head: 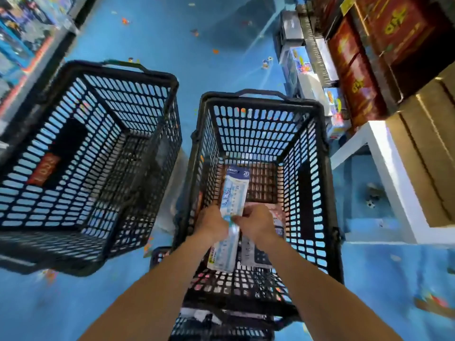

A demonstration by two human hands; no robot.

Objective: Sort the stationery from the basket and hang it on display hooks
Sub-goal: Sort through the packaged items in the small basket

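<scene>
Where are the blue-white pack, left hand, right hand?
blue-white pack (235,193): head view, printed front above the hands.
left hand (213,222): head view, back of hand.
right hand (258,221): head view, back of hand.

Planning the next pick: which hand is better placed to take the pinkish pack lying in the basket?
Probably right. The right hand sits just over the pinkish pack near the basket's right wall; the left hand is across the blue ruler pack that both hands grip.

This is looking like a shop: two black shopping baskets (266,173) are sitting on a blue floor (172,33), and boxed goods (357,77) are filling the shelves (384,153).
</scene>
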